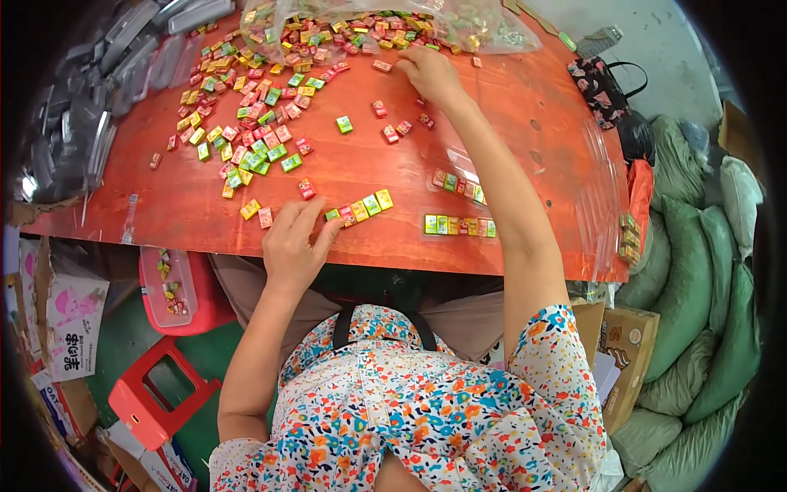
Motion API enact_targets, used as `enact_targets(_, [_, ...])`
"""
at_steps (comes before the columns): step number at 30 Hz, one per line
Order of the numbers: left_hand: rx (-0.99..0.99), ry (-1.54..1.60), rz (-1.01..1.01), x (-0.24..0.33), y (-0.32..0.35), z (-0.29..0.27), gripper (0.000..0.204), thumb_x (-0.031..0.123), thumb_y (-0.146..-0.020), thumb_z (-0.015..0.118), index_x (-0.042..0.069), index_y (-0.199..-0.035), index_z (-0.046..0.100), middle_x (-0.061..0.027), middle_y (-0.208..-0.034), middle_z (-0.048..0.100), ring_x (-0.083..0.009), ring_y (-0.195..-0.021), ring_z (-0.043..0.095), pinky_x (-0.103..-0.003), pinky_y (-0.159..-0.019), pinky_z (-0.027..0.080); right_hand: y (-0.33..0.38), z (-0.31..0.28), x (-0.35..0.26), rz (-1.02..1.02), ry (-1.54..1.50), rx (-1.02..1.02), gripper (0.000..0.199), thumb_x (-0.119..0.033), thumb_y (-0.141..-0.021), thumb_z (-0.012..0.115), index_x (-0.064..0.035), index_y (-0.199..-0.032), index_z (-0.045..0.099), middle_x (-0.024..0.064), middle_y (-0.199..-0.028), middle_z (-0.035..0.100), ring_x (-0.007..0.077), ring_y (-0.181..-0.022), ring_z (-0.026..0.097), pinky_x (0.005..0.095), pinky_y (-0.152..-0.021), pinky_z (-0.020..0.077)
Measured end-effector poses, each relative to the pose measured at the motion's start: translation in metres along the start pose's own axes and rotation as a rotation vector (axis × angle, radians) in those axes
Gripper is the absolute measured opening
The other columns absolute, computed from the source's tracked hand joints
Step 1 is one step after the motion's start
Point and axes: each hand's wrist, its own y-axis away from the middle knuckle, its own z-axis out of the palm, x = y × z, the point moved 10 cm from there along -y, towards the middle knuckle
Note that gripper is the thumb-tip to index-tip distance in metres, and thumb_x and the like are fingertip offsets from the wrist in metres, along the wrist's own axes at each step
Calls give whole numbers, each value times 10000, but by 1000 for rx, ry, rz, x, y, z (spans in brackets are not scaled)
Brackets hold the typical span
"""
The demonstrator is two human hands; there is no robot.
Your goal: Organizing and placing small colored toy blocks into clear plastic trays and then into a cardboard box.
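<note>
My left hand (293, 246) is low over the table's near edge, its thumb and fingers apart. Its thumb touches the left end of a short row of small boxes (361, 207) in green, red and yellow. Farther out, my right hand (430, 75) reaches to the front of a big heap of loose small boxes (352, 34), fingers spread and slightly bent. A small pink-red box (382, 66) lies just left of its fingertips. Under my right forearm, two clear plastic trays hold rows of these boxes; the nearer row (460, 225) shows fully, the farther row (452, 182) partly.
More loose boxes (262, 152) scatter over the left of the red table (369, 246). A clear plastic bag (492, 29) covers part of the heap. Clear plastic trays (74, 139) pile up at left. A red stool (156, 402) and green sacks (689, 271) stand around the table.
</note>
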Motion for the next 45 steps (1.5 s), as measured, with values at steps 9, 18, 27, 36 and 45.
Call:
enact_targets(9, [20, 4, 27, 1, -1, -1, 328, 186, -769, 801, 37, -1030, 672, -87, -872, 620, -256, -760, 631, -356, -640, 516, 5, 19, -49, -173, 47, -150, 299, -218, -872, 619, -69, -1123, 683, 143, -1034, 695, 335, -903, 682, 425, -807, 538])
enact_targets(18, [-49, 78, 27, -1, -3, -1, 357, 228, -793, 786, 24, -1058, 660, -101, -891, 609, -267, -766, 626, -368, -641, 508, 136, -45, -103, -50, -297, -418, 305, -137, -838, 688, -32, -1123, 667, 99, -896, 693, 217, -786, 647, 328, -726, 514])
enact_targets(27, [-164, -25, 41, 16, -7, -1, 454, 238, -766, 795, 1, -1119, 635, -130, -996, 590, -319, -860, 621, -426, -711, 509, 155, -38, -108, -30, -244, -566, 336, -230, -816, 743, -56, -1095, 676, 93, -875, 648, 252, -793, 631, 359, -720, 496])
enact_targets(36, [-180, -95, -16, 14, -2, 12, 338, 221, -772, 770, 37, -1028, 647, -99, -970, 568, -297, -876, 630, -422, -709, 515, 162, -41, -138, -225, -341, -483, 405, -96, -777, 755, -51, -1168, 663, 104, -1025, 631, 277, -871, 630, 369, -763, 508])
enact_targets(45, [-101, 119, -26, 9, 9, -11, 366, 139, -802, 755, -3, -1110, 617, -134, -980, 588, -322, -835, 630, -406, -691, 520, 102, -17, -173, -286, -285, -362, 335, -177, -819, 726, -65, -1130, 674, 112, -1019, 648, 304, -889, 641, 402, -754, 521])
